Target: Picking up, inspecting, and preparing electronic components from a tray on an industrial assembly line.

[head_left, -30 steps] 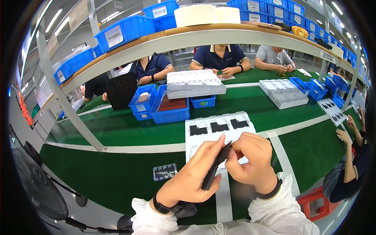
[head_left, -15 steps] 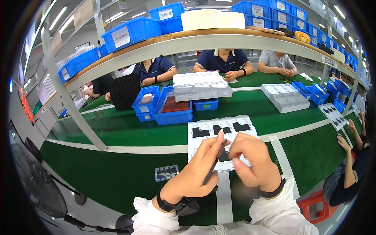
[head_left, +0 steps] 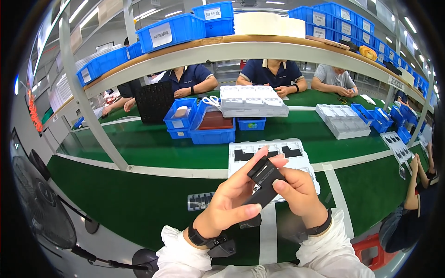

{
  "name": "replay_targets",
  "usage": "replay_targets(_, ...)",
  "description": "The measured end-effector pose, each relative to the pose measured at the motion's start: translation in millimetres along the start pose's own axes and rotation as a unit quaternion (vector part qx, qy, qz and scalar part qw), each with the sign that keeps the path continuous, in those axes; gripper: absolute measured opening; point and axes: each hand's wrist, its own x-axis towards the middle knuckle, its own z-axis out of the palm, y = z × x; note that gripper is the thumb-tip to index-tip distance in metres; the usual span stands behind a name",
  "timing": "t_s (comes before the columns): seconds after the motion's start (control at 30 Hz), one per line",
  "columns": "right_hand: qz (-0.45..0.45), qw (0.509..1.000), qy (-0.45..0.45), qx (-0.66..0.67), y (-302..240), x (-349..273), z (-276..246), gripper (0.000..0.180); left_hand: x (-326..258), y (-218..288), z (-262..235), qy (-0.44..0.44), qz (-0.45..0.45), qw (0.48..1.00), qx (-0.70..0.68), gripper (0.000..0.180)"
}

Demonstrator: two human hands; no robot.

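Observation:
Between my two hands is a flat black battery-like piece [head_left: 266,187], tilted with its broad face toward me. My left hand [head_left: 232,199] supports it from the left, thumb along its lower edge and fingers behind. From the right, my right hand [head_left: 299,192] grips it, thumb on its face. Just beyond the hands lies a white molded tray [head_left: 302,163] holding similar black pieces, partly hidden by my fingers. A small clear tray [head_left: 191,202] with dark parts sits beside my left wrist.
A green-topped bench [head_left: 153,190] carries blue bins [head_left: 213,135], stacked white trays [head_left: 254,111] and white scissors [head_left: 212,102]. A shelf beam [head_left: 222,52] spans above. Several people sit around the bench. A black fan [head_left: 48,208] stands left, a red stool [head_left: 373,250] right.
The black piece has turned from edge-on to show its broad face. My right hand has come in from beside it to hold it. The whole view has shifted slightly.

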Motion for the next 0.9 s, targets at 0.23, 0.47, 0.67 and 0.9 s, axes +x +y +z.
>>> replay_targets(0.23,-0.008,0.999,0.028,-0.046,6,0,-2,0.019,1,-2,-3,0.027,0.029,0.991,0.124,0.067)
replay_targets(0.47,-0.036,0.988,0.021,-0.151,-3,-1,-3,0.015,6,17,-10,0.0,0.156,0.762,0.628,0.059)
replay_targets(0.67,-0.067,0.978,0.021,-0.194,-8,-1,1,0.013,4,4,-15,0.083,0.206,0.786,0.577,0.047)
replay_targets(0.9,-0.089,0.972,0.004,-0.218,-11,-3,0,0.011,4,9,-9,0.053,0.179,0.769,0.611,0.04)
